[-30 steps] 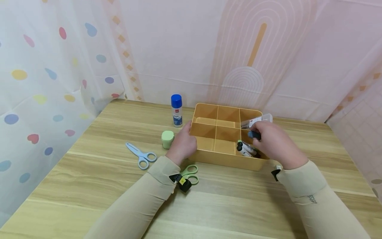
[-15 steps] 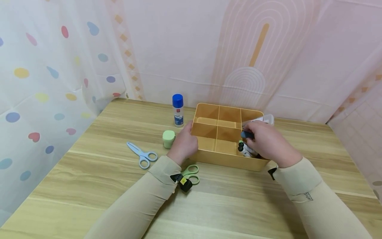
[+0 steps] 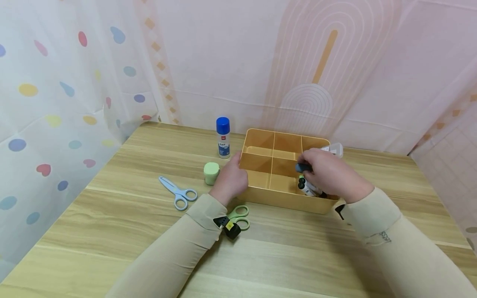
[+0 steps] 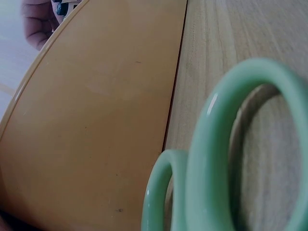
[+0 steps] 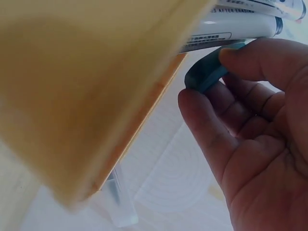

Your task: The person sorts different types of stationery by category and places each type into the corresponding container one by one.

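Observation:
A tan storage box (image 3: 290, 200) with several compartments stands on the table. My left hand (image 3: 230, 181) grips its left wall near the front corner. Over the front right compartment, my right hand (image 3: 333, 171) pinches a small dark teal block (image 3: 303, 167) with a rounded end; the right wrist view shows this teal block (image 5: 207, 72) between thumb and fingertips. Below it in the head view, white markers (image 3: 306, 188) with dark caps lean in that compartment. Close to the block in the right wrist view is a marker's white barrel (image 5: 231, 29).
A clear plastic case (image 3: 336, 150) sticks out of the back right compartment. Left of the box are an upright glue stick (image 3: 223, 140), a pale green rounded container (image 3: 211, 174) and blue scissors (image 3: 179, 193). Green scissors (image 3: 242, 210) lie partly under the left wrist.
My right hand has moved a little left along the box with the teal block, now covering more of the clear case. My left hand keeps its place on the box.

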The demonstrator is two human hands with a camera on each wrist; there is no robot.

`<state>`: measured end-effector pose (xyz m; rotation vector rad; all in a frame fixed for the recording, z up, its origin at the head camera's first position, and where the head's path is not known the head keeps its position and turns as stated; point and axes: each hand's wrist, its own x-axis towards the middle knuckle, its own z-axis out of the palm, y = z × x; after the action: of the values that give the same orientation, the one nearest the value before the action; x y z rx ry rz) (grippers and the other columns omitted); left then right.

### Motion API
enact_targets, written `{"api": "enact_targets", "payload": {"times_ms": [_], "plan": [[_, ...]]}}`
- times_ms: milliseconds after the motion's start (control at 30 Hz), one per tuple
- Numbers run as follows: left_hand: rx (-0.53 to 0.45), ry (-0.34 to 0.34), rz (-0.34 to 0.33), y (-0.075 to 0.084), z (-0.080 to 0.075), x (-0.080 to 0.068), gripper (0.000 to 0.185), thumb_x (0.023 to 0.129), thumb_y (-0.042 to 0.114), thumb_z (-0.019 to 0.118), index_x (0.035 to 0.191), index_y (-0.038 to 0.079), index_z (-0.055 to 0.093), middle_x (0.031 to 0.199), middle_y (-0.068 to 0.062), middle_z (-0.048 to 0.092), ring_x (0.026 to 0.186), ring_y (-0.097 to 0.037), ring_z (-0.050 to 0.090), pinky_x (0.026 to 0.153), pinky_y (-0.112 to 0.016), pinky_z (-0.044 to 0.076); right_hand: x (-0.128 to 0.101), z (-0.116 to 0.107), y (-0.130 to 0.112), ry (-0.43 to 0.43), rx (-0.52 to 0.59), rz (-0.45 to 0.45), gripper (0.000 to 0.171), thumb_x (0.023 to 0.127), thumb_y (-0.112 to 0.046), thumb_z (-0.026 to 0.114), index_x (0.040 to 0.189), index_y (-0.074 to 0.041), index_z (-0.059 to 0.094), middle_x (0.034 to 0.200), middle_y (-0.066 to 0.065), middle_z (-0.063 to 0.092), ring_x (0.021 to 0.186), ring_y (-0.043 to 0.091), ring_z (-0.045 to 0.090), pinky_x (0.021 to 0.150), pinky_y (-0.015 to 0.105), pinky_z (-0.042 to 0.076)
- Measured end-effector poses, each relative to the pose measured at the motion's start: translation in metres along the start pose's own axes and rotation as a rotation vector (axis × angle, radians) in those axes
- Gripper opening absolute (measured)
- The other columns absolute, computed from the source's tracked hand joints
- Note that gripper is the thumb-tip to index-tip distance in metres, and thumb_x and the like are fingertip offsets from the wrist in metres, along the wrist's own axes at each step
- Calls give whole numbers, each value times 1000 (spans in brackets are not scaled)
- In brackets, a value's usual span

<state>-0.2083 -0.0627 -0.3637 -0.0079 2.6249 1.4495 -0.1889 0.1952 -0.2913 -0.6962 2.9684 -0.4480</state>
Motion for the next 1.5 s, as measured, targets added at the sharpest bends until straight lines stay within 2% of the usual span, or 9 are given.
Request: {"api": "enact_targets", "payload": {"times_ms": [233, 467, 600, 833, 1067, 1500], "plan": [[-2, 1, -8, -1, 0, 0, 76, 95, -1, 39, 167, 19, 28, 158, -13, 53, 128, -33, 59, 114, -52, 48, 14, -4, 0, -50, 3, -68, 11, 96, -1, 66, 105, -6, 70, 100, 4, 70, 90, 19, 64, 87, 42, 58], [-1, -1, -6, 1, 1, -2, 75, 95, -1, 38, 167, 18, 28, 159, -13, 53, 125, -33, 60, 110, -51, 49, 31, -9, 0, -151, 26, -61, 13, 96, -6, 67, 107, -9, 71, 97, 1, 72, 84, 16, 63, 82, 36, 56], [-15, -6, -17, 2, 2, -2, 76, 95, -1, 39, 167, 20, 30, 158, -12, 54, 129, -33, 59, 114, -52, 47, 35, -10, 1, -204, 4, -67, 10, 97, -9, 69, 107, -11, 71, 97, 0, 72, 85, 15, 63, 82, 35, 56], [-11, 7, 15, 0, 4, 0, 75, 93, -1, 40, 165, 19, 33, 155, -13, 56, 130, -34, 59, 117, -54, 45, 38, -15, -3, -245, -43, -73, 9, 98, -12, 71, 107, -12, 72, 97, -1, 71, 87, 16, 63, 84, 36, 56], [-11, -2, -4, -1, 5, 2, 75, 95, 0, 40, 166, 21, 32, 157, -12, 55, 133, -33, 59, 120, -55, 42, 43, -16, -11, -301, -84, -88, 6, 99, -16, 70, 104, -13, 72, 92, 0, 67, 83, 18, 59, 81, 35, 53], [-16, -11, -13, -2, 5, 3, 74, 96, 2, 40, 167, 22, 30, 159, -11, 53, 135, -32, 57, 120, -55, 41, 55, -9, -25, -372, -168, -107, 5, 96, -13, 72, 99, -11, 69, 90, 0, 67, 80, 17, 59, 76, 30, 53]]}}
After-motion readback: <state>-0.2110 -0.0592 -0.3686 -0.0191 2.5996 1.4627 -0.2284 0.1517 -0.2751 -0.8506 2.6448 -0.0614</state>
